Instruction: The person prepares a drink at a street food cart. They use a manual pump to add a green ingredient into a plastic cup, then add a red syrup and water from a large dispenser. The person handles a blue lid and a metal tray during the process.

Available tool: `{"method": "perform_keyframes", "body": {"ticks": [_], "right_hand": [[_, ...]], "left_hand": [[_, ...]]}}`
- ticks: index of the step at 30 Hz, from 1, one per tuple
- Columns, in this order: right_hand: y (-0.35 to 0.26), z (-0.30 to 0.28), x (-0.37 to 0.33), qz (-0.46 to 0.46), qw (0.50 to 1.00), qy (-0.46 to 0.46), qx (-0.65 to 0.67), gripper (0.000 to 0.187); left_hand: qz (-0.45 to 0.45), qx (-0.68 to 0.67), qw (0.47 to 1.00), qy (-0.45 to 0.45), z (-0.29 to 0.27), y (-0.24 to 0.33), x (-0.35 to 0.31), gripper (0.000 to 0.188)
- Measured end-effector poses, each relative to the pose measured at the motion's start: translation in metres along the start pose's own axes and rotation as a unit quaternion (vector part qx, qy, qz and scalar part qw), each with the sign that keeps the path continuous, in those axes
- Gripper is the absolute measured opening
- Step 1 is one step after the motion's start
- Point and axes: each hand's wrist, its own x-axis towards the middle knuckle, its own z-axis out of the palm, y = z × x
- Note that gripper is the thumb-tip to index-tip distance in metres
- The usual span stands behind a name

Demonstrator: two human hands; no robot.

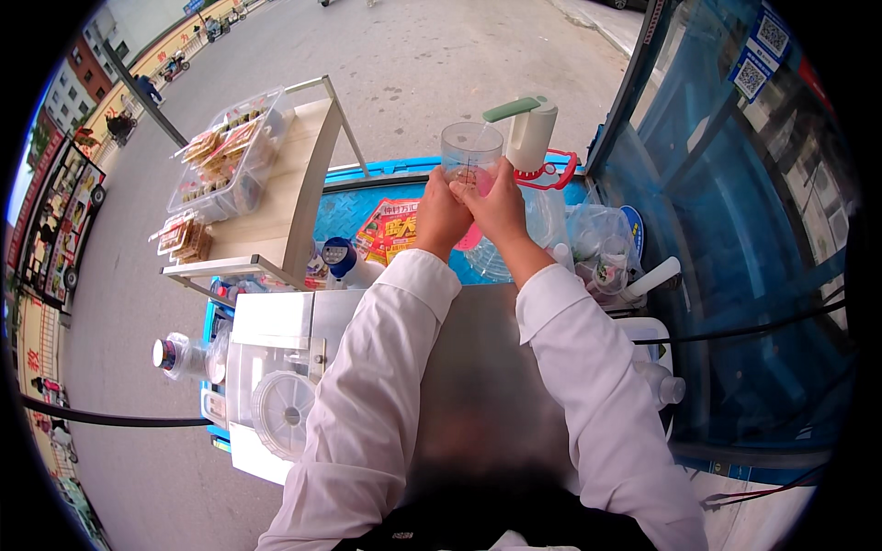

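A clear measuring cup (470, 142) with dark graduation marks stands upright between my hands, out in front of me. My left hand (441, 217) wraps its left side, and my right hand (502, 208) closes round the right side, thumbs near each other on the front. Over the cup's rim reaches the green spout of a cream water dispenser pump (530, 135). A thin stream seems to fall from that spout into the cup. Something pink (470, 239) shows below my hands; whether it belongs to the cup I cannot tell.
To the left, a wooden-topped shelf (299, 165) carries a clear bin (266, 151) of packaged snacks. Red-yellow packets (393, 230) lie on blue plate. A steel counter (487, 395) lies beneath my arms, a round clear lid (283, 415) left of it. Glass panels (735, 303) close off the right.
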Motion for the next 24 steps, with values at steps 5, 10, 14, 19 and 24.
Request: {"method": "perform_keyframes", "body": {"ticks": [5,10,14,19,24], "right_hand": [[0.0007,-0.0001,-0.0002,-0.003,1.0,0.002,0.002,0.083],[-0.0004,-0.0007,0.0002,-0.004,1.0,-0.006,0.011,0.082],[-0.0048,-0.0036,-0.0005,0.017,0.999,-0.025,0.02,0.086],[-0.0015,-0.0025,0.001,0.013,0.999,-0.022,0.023,0.086],[-0.0021,-0.0023,0.0012,0.016,0.999,-0.024,0.021,0.087]], "left_hand": [[-0.002,-0.003,1.0,0.001,-0.0015,0.0045,-0.0014,0.059],[0.001,-0.003,1.0,0.013,-0.0015,0.0033,-0.0014,0.054],[-0.01,-0.002,1.0,0.005,-0.0028,0.0052,-0.002,0.053],[-0.006,-0.005,1.0,0.012,-0.0024,0.0063,-0.0027,0.05],[-0.015,-0.009,1.0,0.001,-0.0038,0.0087,-0.0026,0.048]]}}
